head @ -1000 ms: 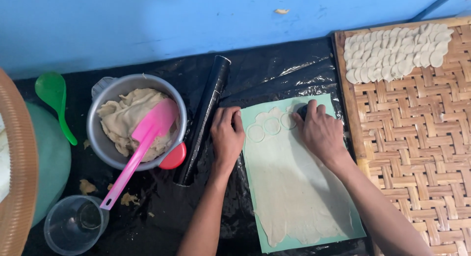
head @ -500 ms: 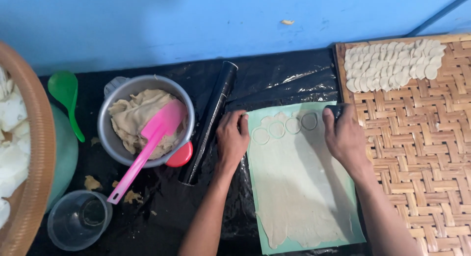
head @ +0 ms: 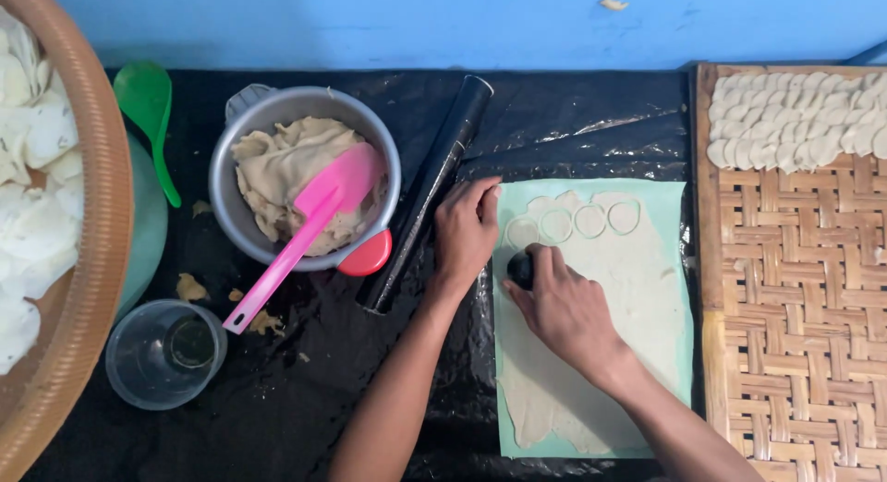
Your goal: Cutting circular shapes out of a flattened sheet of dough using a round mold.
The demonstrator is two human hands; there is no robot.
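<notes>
dough sheet: thin, pale and floppy, on a mint mat by the table's right edge
progress: four rings pressed along the top, most of it uncut
right hand: grip closed on a small dark round cutter
left hand: flat, fingers spread, pinning the sheet's corner
woven tray: cut discs piled up top

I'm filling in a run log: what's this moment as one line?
left hand flat on dough sheet | right hand pressing dark round cutter | four circles cut
</notes>
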